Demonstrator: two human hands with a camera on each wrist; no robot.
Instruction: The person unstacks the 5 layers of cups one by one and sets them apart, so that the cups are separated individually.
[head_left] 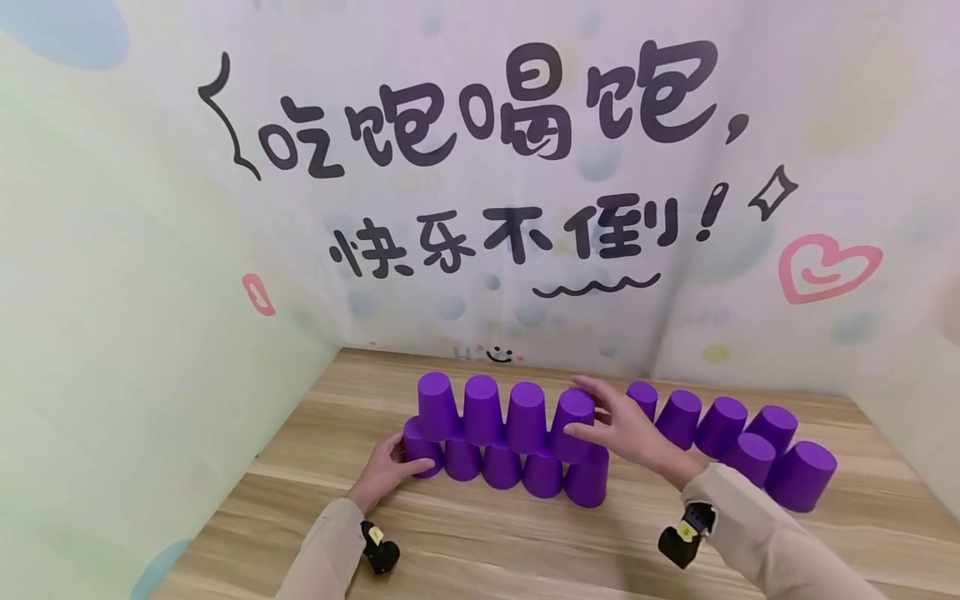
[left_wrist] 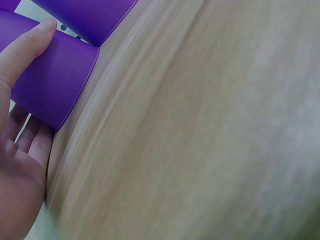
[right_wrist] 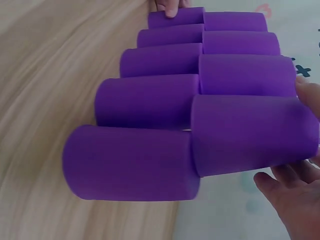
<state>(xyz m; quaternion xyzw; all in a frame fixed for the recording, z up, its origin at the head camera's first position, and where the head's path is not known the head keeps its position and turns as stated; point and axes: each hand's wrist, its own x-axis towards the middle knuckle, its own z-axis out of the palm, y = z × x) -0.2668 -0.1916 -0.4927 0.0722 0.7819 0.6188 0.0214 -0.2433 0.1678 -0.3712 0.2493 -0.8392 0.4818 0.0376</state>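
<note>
Purple cups stand upside down in two rows on the wooden table, the upper row set over the gaps of the lower. My left hand (head_left: 377, 477) grips the leftmost lower cup (head_left: 422, 448), thumb across its front and fingers behind it; the left wrist view shows this cup (left_wrist: 55, 82) standing on the table. At the other end my right hand (head_left: 628, 429) holds the rightmost upper cup (head_left: 573, 429) near its closed end. In the right wrist view this cup (right_wrist: 250, 132) sits on the lower row, overlapping the end cup (right_wrist: 130, 162) below.
More upside-down purple cups (head_left: 720, 425) stand to the right, close behind and beside my right forearm, with one cup (head_left: 801, 477) nearest the front. The wooden table (head_left: 480, 542) ends at a printed backdrop (head_left: 480, 325) behind the cups, with side walls left and right.
</note>
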